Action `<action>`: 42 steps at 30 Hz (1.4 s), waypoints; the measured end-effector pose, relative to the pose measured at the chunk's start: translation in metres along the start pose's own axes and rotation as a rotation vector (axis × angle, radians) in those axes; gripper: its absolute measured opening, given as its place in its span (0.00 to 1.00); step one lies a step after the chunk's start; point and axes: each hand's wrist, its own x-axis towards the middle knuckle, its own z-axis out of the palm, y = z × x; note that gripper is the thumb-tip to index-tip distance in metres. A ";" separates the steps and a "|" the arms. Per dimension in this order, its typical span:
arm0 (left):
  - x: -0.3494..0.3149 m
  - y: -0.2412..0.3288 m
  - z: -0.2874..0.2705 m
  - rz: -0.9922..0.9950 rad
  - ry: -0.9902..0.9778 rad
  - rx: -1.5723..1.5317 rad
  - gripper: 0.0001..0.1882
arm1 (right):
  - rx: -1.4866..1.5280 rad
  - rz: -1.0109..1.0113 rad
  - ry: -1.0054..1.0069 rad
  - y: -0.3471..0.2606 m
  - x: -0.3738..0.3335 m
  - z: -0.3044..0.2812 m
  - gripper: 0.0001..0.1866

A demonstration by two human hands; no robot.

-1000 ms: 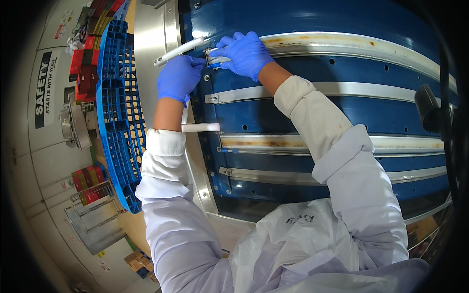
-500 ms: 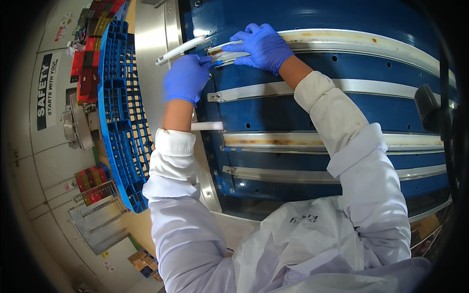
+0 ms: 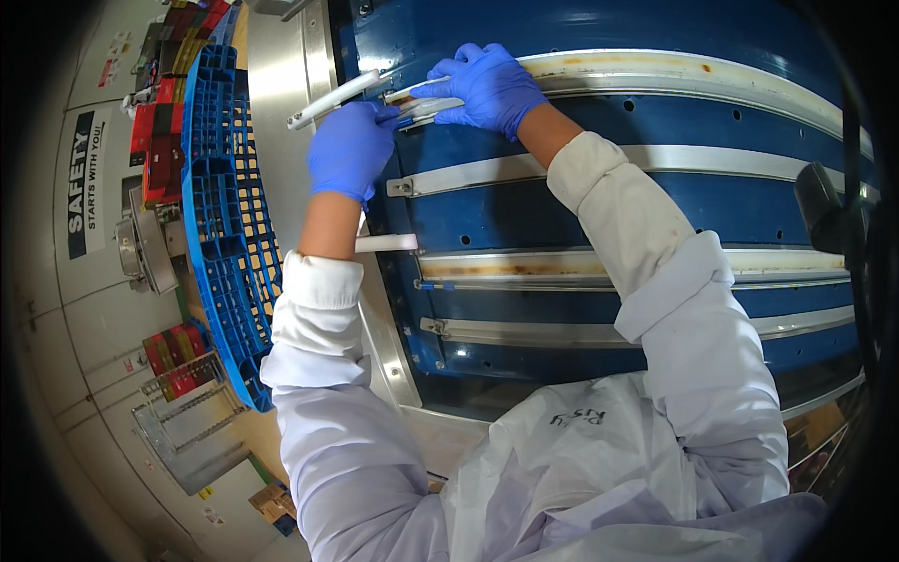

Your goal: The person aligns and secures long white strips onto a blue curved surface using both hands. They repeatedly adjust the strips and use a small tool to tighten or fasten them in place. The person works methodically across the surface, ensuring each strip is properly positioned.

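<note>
My left hand [image 3: 350, 150], in a blue glove, is closed at the left end of the top white rail [image 3: 655, 75]. Its fingertips pinch beside a bit of blue [image 3: 405, 123] there; what they hold is hidden. Across the same rail end lies my right hand [image 3: 492, 91], also gloved in blue, fingers spread, with the thumb near the lower edge. Brown stains mark this rail, which runs over a curved blue surface [image 3: 552, 211]. Just above my left hand, a white rod [image 3: 333, 99] slants over the metal edge.
Below are more pale rails, including a brown-stained one [image 3: 524, 266]. A second white rod [image 3: 386, 244] sticks out beside the metal frame [image 3: 389, 347]. To the left stands a blue plastic pallet [image 3: 225, 234]. A dark fixture [image 3: 821, 206] is at the right.
The view has shifted slightly, so the rails and both hands appear a little further left. Both hands keep nearly the same place at the rail's end.
</note>
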 end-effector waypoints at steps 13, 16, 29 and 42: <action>0.004 -0.001 0.011 0.036 0.021 -0.062 0.11 | 0.006 0.033 0.013 0.000 0.000 0.004 0.22; 0.004 0.017 0.004 -0.050 -0.002 -0.005 0.11 | -0.018 0.056 -0.036 0.000 0.001 0.000 0.21; 0.003 0.015 -0.003 0.012 -0.030 -0.093 0.10 | -0.007 0.061 -0.067 -0.001 0.001 -0.002 0.24; 0.000 0.031 0.002 0.040 -0.029 -0.032 0.11 | -0.021 0.097 -0.136 -0.006 -0.001 -0.012 0.29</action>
